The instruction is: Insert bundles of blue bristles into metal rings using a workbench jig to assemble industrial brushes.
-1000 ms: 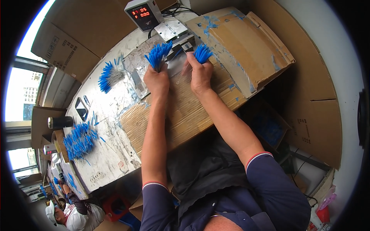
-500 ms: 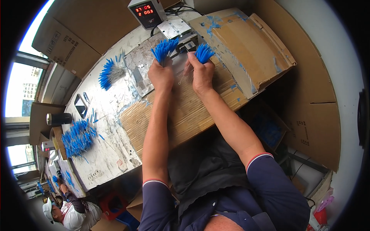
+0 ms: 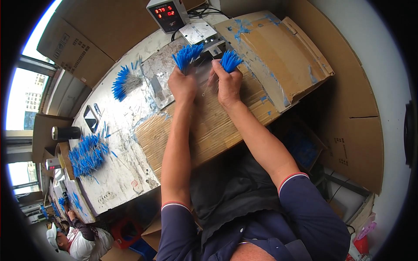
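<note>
Handling blue-tipped wires [image 3: 195,51] in two bunches appears to be the present step, at the upper middle of the frame. The left hand [image 3: 182,85] is closed around the left bunch [image 3: 185,58], its fingers mostly hidden; the right hand [image 3: 228,86] grips the right bunch [image 3: 230,61], thumb pointing up, but its other fingers are blurred, so I cannot tell how far they are curled. In my judgement, the next move calls for a firm hold and gentle fingertips. Both forearms [image 3: 176,148] reach upward from lower in the frame, hands near each other but apart.
</note>
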Demonstrator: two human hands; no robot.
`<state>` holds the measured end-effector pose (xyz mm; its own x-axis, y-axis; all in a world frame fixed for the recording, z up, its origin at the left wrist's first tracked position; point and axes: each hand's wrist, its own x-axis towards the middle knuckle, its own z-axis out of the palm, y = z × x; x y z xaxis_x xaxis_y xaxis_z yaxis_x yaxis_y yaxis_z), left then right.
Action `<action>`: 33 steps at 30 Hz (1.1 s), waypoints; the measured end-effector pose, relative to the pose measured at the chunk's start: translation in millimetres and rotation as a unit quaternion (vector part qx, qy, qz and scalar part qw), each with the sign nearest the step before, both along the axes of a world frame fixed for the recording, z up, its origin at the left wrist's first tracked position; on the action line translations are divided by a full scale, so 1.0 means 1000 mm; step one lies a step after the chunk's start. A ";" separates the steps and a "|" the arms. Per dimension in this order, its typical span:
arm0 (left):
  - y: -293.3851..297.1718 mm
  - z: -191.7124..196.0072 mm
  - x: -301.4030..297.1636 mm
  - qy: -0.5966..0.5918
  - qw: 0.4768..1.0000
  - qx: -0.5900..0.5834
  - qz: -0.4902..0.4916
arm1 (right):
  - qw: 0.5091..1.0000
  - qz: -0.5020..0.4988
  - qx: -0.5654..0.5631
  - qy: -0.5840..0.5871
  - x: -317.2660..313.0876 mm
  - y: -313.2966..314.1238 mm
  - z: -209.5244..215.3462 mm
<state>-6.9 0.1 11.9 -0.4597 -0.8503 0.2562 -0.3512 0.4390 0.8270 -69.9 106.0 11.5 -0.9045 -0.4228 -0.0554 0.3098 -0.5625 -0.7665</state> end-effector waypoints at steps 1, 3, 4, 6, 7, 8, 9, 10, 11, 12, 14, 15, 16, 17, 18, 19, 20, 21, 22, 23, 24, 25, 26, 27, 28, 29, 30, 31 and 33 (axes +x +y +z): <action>0.001 0.001 -0.001 -0.004 1.000 0.005 -0.001 | 1.000 0.000 -0.002 0.001 0.000 0.000 0.000; 0.001 0.001 -0.001 -0.002 1.000 0.003 0.001 | 1.000 0.001 -0.002 0.002 -0.001 0.000 -0.001; 0.000 0.001 -0.001 -0.001 1.000 0.000 0.004 | 1.000 0.001 -0.002 0.002 -0.001 0.000 -0.001; -0.002 -0.001 0.000 0.013 1.000 0.008 -0.002 | 1.000 -0.003 -0.009 0.008 -0.001 0.000 -0.001; -0.004 -0.002 0.000 0.026 0.999 0.017 -0.009 | 1.000 -0.007 -0.014 0.012 -0.001 0.000 -0.002; -0.006 -0.003 0.002 0.027 0.999 0.015 -0.009 | 1.000 -0.007 -0.016 0.013 0.000 0.000 -0.002; -0.008 -0.005 0.003 0.030 0.999 0.009 -0.008 | 1.000 -0.018 -0.021 0.014 -0.001 0.000 -0.004; -0.009 -0.006 0.005 0.033 0.999 0.003 -0.007 | 0.999 -0.028 -0.027 0.015 -0.001 0.001 -0.005; -0.009 -0.008 0.008 0.034 0.999 0.002 -0.007 | 0.999 -0.029 -0.029 0.016 -0.002 0.001 -0.006; -0.011 -0.012 0.011 0.060 0.998 0.020 -0.017 | 0.999 -0.036 -0.027 0.013 -0.002 0.001 -0.006; -0.015 -0.021 0.020 0.086 0.995 0.036 -0.027 | 0.999 -0.042 -0.028 0.010 -0.002 -0.001 -0.005; -0.015 -0.024 0.025 0.106 0.993 0.037 -0.040 | 0.999 -0.045 -0.026 0.009 -0.002 -0.001 -0.004; -0.016 -0.026 0.030 0.126 0.990 0.038 -0.054 | 0.998 -0.049 -0.025 0.007 -0.002 -0.002 -0.002; -0.017 -0.029 0.036 0.125 0.990 0.037 -0.053 | 0.998 -0.048 -0.027 0.007 -0.002 -0.002 -0.001; -0.015 -0.028 0.040 0.115 0.990 0.063 -0.058 | 0.999 -0.039 -0.026 0.006 -0.003 -0.002 -0.002; -0.012 -0.027 0.044 0.104 0.989 0.088 -0.063 | 0.999 -0.030 -0.026 0.005 -0.004 -0.001 -0.002; -0.009 -0.026 0.048 0.104 0.989 0.088 -0.064 | 0.999 -0.032 -0.026 0.005 -0.005 -0.001 -0.003; -0.005 -0.020 0.051 0.098 0.986 0.115 -0.068 | 0.999 -0.018 -0.026 0.010 -0.005 -0.001 -0.003; -0.002 -0.016 0.052 0.092 0.983 0.141 -0.073 | 1.000 -0.005 -0.025 0.015 -0.005 -0.001 -0.004; -0.001 -0.017 0.051 0.092 0.983 0.142 -0.073 | 1.000 -0.006 -0.025 0.015 -0.006 0.000 -0.005; -0.001 -0.017 0.051 0.096 0.985 0.118 -0.079 | 1.000 -0.001 -0.020 0.017 -0.006 0.000 -0.006; 0.000 -0.018 0.052 0.099 0.987 0.095 -0.085 | 1.000 0.003 -0.015 0.019 -0.006 0.000 -0.007; 0.000 -0.019 0.052 0.100 0.987 0.094 -0.085 | 1.000 0.004 -0.016 0.020 -0.006 0.000 -0.008; 0.002 -0.018 0.053 0.103 0.986 0.099 -0.086 | 1.000 0.009 -0.011 0.022 -0.006 0.000 -0.009; 0.003 -0.017 0.053 0.107 0.985 0.105 -0.088 | 1.000 0.015 -0.007 0.025 -0.006 0.001 -0.009; 0.003 -0.015 0.054 0.107 0.985 0.104 -0.087 | 1.000 0.015 -0.008 0.025 -0.008 0.003 -0.010; 0.003 -0.014 0.056 0.105 0.982 0.127 -0.093 | 0.999 0.048 -0.015 0.014 -0.009 0.007 -0.010; 0.003 -0.013 0.058 0.103 0.978 0.150 -0.099 | 0.996 0.081 -0.023 0.003 -0.011 0.010 -0.010; 0.002 -0.012 0.058 0.111 0.977 0.148 -0.103 | 0.993 0.115 -0.040 -0.014 -0.014 0.015 -0.011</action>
<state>51.2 1.9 0.1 -0.5906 -0.7970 0.1263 -0.0782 0.2123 0.9741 -83.7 121.0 0.8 -0.7826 -0.6214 -0.0380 0.4577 -0.5329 -0.7117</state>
